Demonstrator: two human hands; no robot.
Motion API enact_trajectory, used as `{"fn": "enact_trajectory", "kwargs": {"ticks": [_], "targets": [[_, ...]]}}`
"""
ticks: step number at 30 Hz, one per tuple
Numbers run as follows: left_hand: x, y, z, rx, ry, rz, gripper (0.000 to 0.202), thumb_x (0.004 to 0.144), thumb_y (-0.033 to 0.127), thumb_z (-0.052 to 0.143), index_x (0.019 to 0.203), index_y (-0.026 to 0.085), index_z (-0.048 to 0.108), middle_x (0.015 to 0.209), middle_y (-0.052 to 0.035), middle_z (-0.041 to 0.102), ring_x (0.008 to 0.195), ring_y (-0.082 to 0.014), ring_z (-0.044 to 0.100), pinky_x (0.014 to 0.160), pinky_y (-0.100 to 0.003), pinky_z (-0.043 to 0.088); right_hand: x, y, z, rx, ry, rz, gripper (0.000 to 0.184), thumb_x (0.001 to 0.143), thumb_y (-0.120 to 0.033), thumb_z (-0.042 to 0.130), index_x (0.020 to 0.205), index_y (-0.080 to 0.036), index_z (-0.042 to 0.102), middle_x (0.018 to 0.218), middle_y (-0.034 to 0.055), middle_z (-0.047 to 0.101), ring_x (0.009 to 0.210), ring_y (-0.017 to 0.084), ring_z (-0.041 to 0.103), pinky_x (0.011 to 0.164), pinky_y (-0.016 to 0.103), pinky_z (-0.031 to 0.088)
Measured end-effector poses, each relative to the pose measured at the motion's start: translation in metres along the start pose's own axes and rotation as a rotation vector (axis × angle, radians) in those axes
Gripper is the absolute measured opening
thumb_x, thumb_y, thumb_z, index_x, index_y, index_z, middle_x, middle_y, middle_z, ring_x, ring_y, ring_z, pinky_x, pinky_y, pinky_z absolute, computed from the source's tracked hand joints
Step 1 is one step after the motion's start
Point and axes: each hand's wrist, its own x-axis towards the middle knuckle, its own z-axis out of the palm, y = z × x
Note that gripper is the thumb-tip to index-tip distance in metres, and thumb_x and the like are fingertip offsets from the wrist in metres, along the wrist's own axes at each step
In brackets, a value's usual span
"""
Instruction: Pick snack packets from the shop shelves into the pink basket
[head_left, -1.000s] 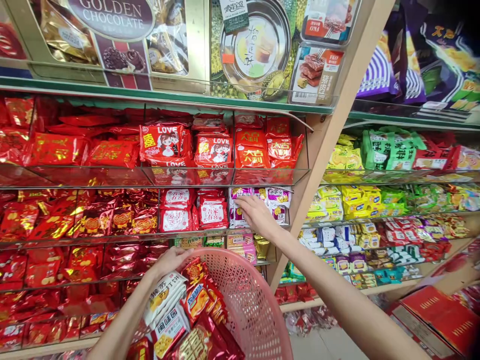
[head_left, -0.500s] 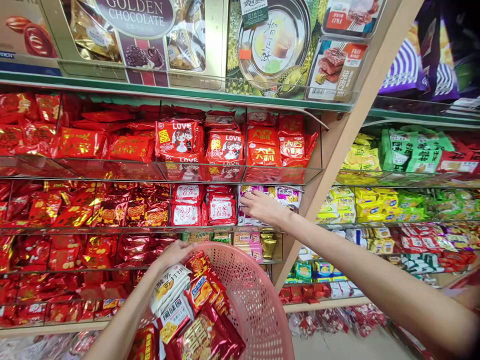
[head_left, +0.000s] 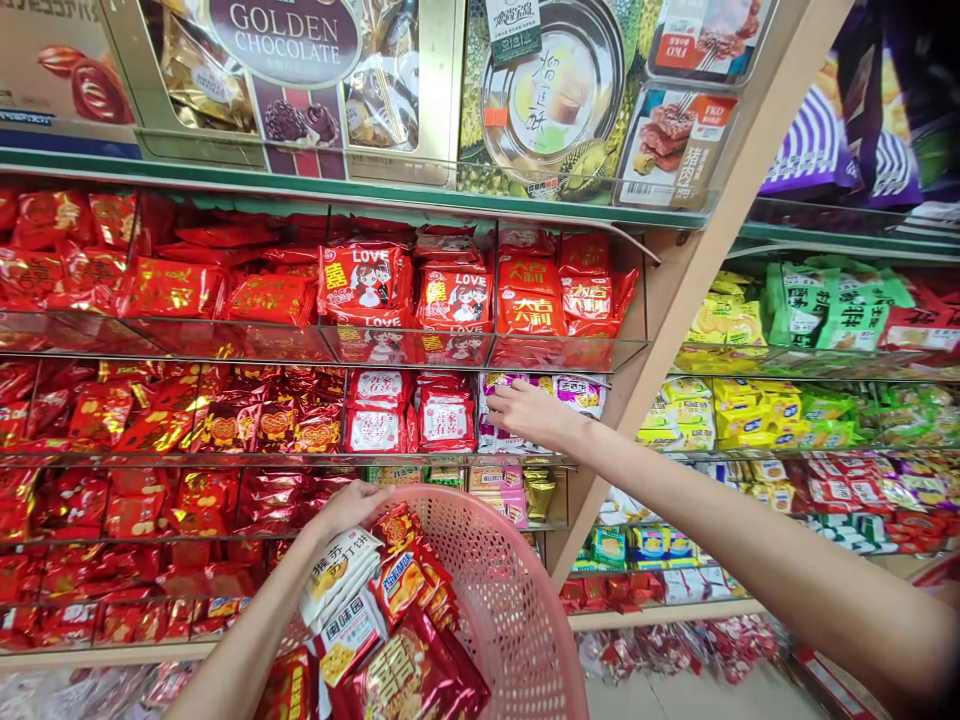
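My left hand (head_left: 352,508) is closed over the rim of a pink perforated plastic basket (head_left: 517,590). Wrapped snacks fill the basket's left side: white cracker packets (head_left: 341,575), an orange-and-red packet (head_left: 403,585) and a large dark red packet (head_left: 412,670). Farther up and to the right, my right hand (head_left: 521,412) reaches into a shelf compartment. Its fingers are curled on a purple-and-white snack packet (head_left: 493,436), and the fingertips are partly hidden. Another purple-and-white packet (head_left: 581,395) lies just right of the hand.
Red wrapped sweets (head_left: 375,280) line the tiered shelves behind clear fronts. Boxed chocolates (head_left: 292,90) stand on the glass shelf above. A wooden upright (head_left: 667,320) divides this unit from shelves of yellow and green packets (head_left: 757,410). Bagged goods (head_left: 675,645) lie near the floor.
The view has shifted slightly, so the shelves sit a little farther right. My right hand stays at the purple-and-white packets, and my left hand keeps its hold on the basket.
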Motion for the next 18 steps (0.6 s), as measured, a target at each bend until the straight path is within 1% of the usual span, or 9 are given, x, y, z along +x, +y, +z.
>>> {"fn": "enact_trajectory", "kwargs": {"ticks": [5, 10, 14, 18], "targets": [[0.002, 0.001, 0.0, 0.018, -0.008, 0.003, 0.054, 0.07, 0.071, 0.044, 0.055, 0.019, 0.048, 0.047, 0.0033, 0.042, 0.052, -0.016, 0.043, 0.058, -0.028, 0.029, 0.002, 0.002, -0.001, 0.025, -0.07, 0.011, 0.013, 0.087, -0.014, 0.053, 0.082, -0.018, 0.064, 0.087, 0.0053, 0.061, 0.085, 0.021, 0.051, 0.066, 0.033, 0.029], [0.005, -0.003, 0.001, 0.021, -0.011, -0.004, 0.056, 0.07, 0.073, 0.042, 0.055, 0.019, 0.045, 0.047, 0.0033, 0.04, 0.051, -0.015, 0.039, 0.055, -0.027, 0.026, 0.003, 0.003, 0.0, 0.047, -0.088, 0.022, 0.014, 0.089, -0.017, 0.052, 0.083, -0.018, 0.064, 0.089, 0.0042, 0.061, 0.086, 0.019, 0.051, 0.067, 0.033, 0.029], [0.005, -0.003, 0.0, 0.059, 0.018, -0.009, 0.057, 0.069, 0.075, 0.041, 0.054, 0.02, 0.04, 0.048, 0.0037, 0.038, 0.052, -0.0148, 0.039, 0.056, -0.027, 0.025, -0.002, 0.005, 0.004, 0.046, -0.065, 0.047, 0.012, 0.089, -0.018, 0.051, 0.087, -0.018, 0.062, 0.091, 0.0036, 0.06, 0.085, 0.018, 0.051, 0.069, 0.032, 0.031], [0.004, 0.0, -0.001, 0.071, 0.023, -0.017, 0.058, 0.068, 0.076, 0.041, 0.053, 0.02, 0.036, 0.047, 0.0046, 0.035, 0.053, -0.0141, 0.037, 0.056, -0.027, 0.024, -0.013, 0.007, 0.008, 0.039, 0.012, 0.118, 0.013, 0.091, -0.018, 0.048, 0.096, -0.016, 0.059, 0.093, 0.0044, 0.06, 0.085, 0.018, 0.051, 0.071, 0.031, 0.034]]}}
